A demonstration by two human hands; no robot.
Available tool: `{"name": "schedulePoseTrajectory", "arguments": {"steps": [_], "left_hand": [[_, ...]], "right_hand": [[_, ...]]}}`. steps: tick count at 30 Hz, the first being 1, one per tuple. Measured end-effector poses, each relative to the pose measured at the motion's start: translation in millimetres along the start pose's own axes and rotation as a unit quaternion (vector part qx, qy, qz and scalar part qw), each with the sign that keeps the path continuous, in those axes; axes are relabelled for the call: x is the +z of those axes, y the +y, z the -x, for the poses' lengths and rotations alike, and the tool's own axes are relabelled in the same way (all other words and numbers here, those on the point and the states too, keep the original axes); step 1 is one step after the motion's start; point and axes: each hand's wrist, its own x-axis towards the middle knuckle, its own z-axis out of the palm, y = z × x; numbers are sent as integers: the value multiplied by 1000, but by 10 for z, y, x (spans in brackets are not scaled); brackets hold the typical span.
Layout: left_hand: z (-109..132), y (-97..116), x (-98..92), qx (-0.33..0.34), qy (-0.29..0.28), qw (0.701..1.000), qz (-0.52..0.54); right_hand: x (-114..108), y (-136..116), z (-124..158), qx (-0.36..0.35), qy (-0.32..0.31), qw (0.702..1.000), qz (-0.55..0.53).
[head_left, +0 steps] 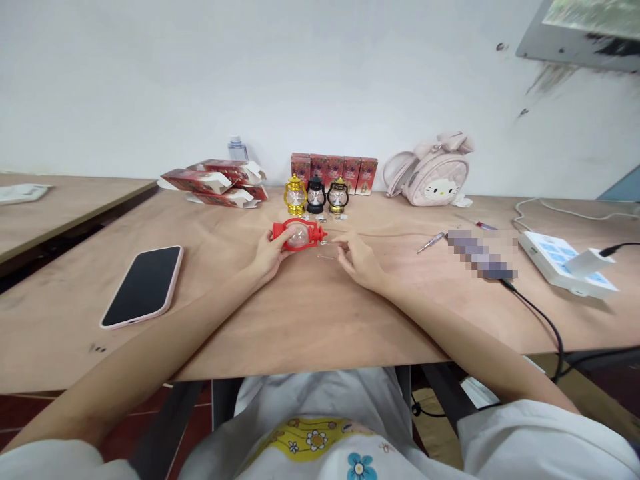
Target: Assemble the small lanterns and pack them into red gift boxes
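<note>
Red lantern (300, 235): on its side, low over the wooden table (320, 327), base toward the left hand (271, 256), capped top toward the right. Left hand wrapped round base and lower frame, thumb across the clear globe, fingers pressed in. Cannot tell whether the lantern touches the wood.

Right hand (361, 261): just beyond the lantern's top, thumb and forefinger pinching thin wire (324, 243), its looped end close to the cap. A second thin length shows just nearer the person; one bent piece or two, cannot tell.

Straight beyond the grip: gold lantern (295, 197), black lantern (316, 197), black-and-gold lantern (338, 197), all upright in a row. Small metal bits (323, 219) at their feet. Behind them, upright red boxes (367, 177) near the wall.

Beyond and left of the grip: heaped red boxes (197, 180), white flaps open; clear bottle (237, 149) behind. Nearer, left of the left forearm: phone (143, 287), dark screen up.

Right of the right hand: slim pen-like tool (431, 243), then a pixelated object (480, 255) with black cable; screwdriver (486, 227) farther back; power strip (545, 260) outermost. Pink bag (443, 180) beyond, by the wall.
</note>
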Motion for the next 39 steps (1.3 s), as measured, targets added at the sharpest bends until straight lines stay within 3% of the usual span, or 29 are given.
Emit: {"name": "schedulePoseTrajectory", "arguments": {"steps": [4,8,20,29,39], "left_hand": [[41,0,21,-13,-38,999,0],[80,15,46,-29,-50,998,1],[61,7,38,-27,-50,998,-5],[148,46,77,-76,-125,989,-5],[152,54,77,-89,-126,988,11]], "right_hand": [[31,19,20,139,9,981,-133],[36,34,17,203,4,953,-226],[19,-21,-4,221,1,928,-301],[90,62,-4,212,40,917,-335],[101,66,-8,220,61,908,-351]]}}
